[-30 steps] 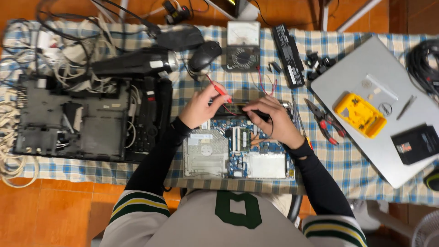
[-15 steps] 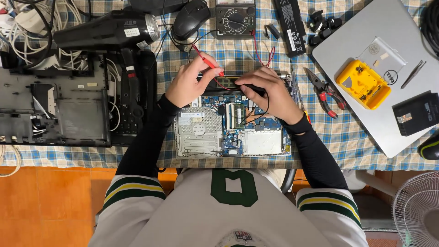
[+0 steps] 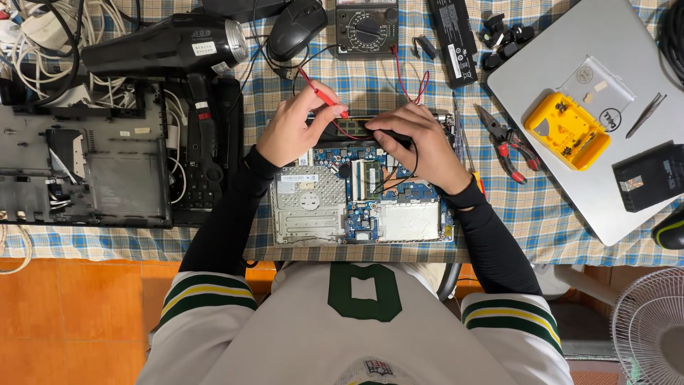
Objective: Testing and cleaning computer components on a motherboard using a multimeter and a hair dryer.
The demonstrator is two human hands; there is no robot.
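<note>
A blue laptop motherboard [image 3: 370, 203] lies on the checked tablecloth in front of me. My left hand [image 3: 296, 128] holds a red test probe [image 3: 324, 96] whose tip points down at the board's far edge. My right hand [image 3: 417, 139] holds a black test probe [image 3: 392, 135] against the same edge. Red and black leads run back to an analogue multimeter [image 3: 367, 27] at the far side of the table.
A black hot-air gun [image 3: 167, 46] and a mouse [image 3: 296, 28] lie far left, above a stripped laptop base [image 3: 85, 167]. Pliers [image 3: 509, 142], a yellow parts box [image 3: 566, 128] on a silver laptop [image 3: 605, 114], and a battery [image 3: 452, 36] lie right. A fan [image 3: 652, 328] stands on the floor.
The view has drifted down and closer to the board. Both hands stay on the probes at the board's far edge, with only small shifts.
</note>
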